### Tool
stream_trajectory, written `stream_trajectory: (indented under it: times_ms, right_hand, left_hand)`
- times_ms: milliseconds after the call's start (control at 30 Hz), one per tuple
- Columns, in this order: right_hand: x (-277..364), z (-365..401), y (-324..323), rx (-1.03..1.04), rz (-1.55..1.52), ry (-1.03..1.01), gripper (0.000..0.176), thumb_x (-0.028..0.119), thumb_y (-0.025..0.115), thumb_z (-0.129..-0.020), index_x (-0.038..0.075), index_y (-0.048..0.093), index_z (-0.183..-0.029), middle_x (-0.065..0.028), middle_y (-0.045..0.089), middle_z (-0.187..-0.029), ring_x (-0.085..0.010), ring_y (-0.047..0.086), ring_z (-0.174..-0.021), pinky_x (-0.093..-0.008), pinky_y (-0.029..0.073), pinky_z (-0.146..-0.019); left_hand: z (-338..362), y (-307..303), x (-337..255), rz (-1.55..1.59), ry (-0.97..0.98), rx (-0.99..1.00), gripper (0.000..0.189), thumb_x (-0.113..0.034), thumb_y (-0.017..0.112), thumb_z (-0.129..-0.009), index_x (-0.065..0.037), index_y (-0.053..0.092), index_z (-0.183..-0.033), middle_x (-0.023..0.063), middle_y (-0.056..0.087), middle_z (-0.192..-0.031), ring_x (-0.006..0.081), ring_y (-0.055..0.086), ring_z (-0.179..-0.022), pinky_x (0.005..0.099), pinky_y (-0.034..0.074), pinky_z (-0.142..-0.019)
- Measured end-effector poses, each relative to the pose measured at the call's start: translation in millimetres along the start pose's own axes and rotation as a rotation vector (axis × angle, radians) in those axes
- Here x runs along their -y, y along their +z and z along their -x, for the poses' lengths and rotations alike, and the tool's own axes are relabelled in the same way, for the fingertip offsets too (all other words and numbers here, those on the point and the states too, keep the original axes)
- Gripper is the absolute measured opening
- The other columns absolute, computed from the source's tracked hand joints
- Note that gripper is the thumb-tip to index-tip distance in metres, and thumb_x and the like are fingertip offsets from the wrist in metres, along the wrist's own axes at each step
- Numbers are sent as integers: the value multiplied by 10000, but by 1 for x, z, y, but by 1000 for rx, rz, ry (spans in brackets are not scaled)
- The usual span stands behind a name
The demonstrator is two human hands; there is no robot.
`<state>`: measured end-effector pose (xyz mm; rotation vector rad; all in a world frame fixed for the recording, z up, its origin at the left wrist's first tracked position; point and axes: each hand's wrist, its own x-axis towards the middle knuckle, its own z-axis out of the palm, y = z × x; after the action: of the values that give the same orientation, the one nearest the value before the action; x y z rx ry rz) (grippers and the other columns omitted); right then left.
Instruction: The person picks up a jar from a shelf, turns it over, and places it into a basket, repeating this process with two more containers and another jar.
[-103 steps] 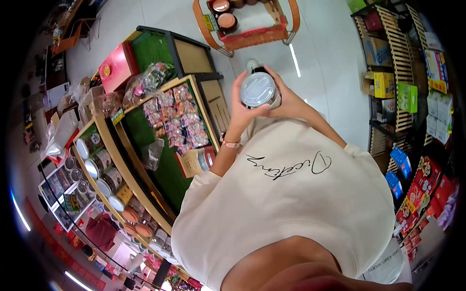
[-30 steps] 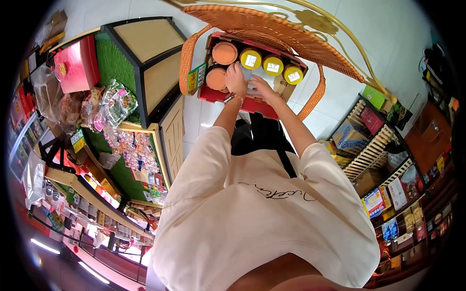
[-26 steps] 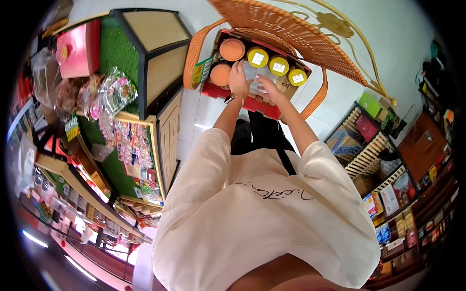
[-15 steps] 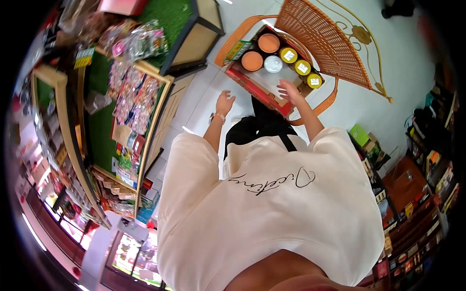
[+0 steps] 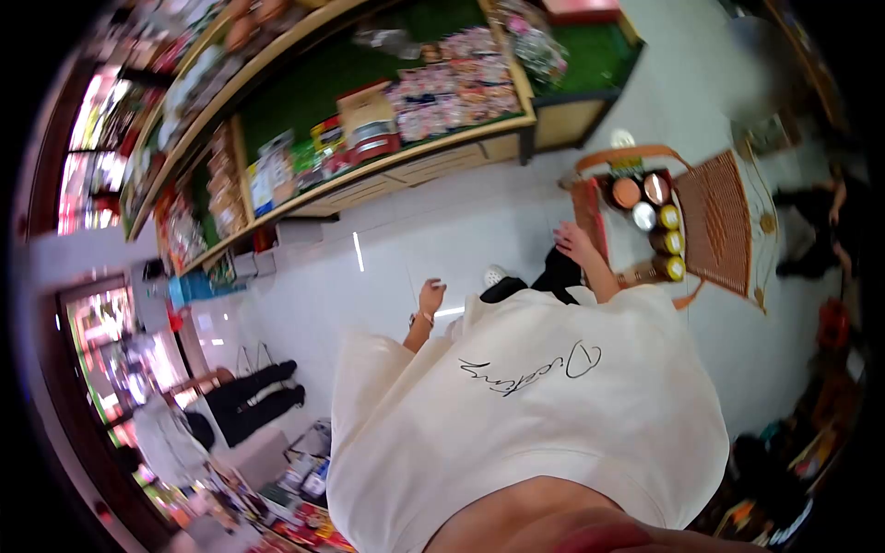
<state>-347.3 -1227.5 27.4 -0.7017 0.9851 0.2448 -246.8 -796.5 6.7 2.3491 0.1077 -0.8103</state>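
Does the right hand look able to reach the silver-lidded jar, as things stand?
Probably yes: the right hand looks empty and is near the box, and nothing visible covers the silver-lidded jar.

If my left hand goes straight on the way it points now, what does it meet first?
Your left hand would probably meet the wooden display stand first, though the depth is unclear.

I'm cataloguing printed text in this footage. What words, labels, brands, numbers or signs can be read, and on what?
"Dieeting", probably: black script on the white shirt; the looped letters leave its spelling uncertain.
Labels on the yellow lids: too small to read.
Green-and-yellow card beside the orange lids: blurred.
Printing on the shelf packets: too small and blurred.
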Motion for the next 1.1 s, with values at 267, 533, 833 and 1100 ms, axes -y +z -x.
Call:
stream_trajectory:
  times_ms: [267, 533, 833, 1100]
  right_hand:
    - [-61, -32, 186, 333, 465, 166, 450, 379, 513, -881, 187, 458, -1284, -96, 556, -1188, -220, 531, -976, -346, 447, -800]
    - [-77, -29, 329, 496, 694, 279, 437, 353, 569, -857, 161, 483, -1239, -81, 568, -1160, -214, 532, -1001, -340, 457, -817]
    - [-80, -141, 444, 583, 662, 389, 390, 326, 588, -849, 177, 512, -1202, -65, 580, -1113, -230, 529, -969, -337, 451, -798]
    - [-49, -185, 617, 663, 831, 282, 355, 301, 602, -840, 202, 534, -1174, -30, 594, -1075, -195, 540, -940, -327, 454, -763]
  left_hand:
    - [115, -17, 107, 189, -210, -216, 438, -303, 654, -780, -37, 556, -1114, 198, 656, -979, 342, 621, -942, 394, 498, -802]
    - [121, -4, 137, 665, -366, -497, 436, -237, 625, -792, -51, 530, -1174, 172, 647, -1023, 290, 623, -938, 359, 487, -807]
    - [36, -112, 120, 745, -290, -685, 328, -204, 598, -812, -46, 591, -1100, 135, 665, -931, 241, 630, -852, 326, 487, -740]
    - [-46, -218, 141, 929, -298, -920, 311, -186, 601, -831, -34, 588, -1102, 107, 653, -892, 176, 605, -810, 296, 487, -727]
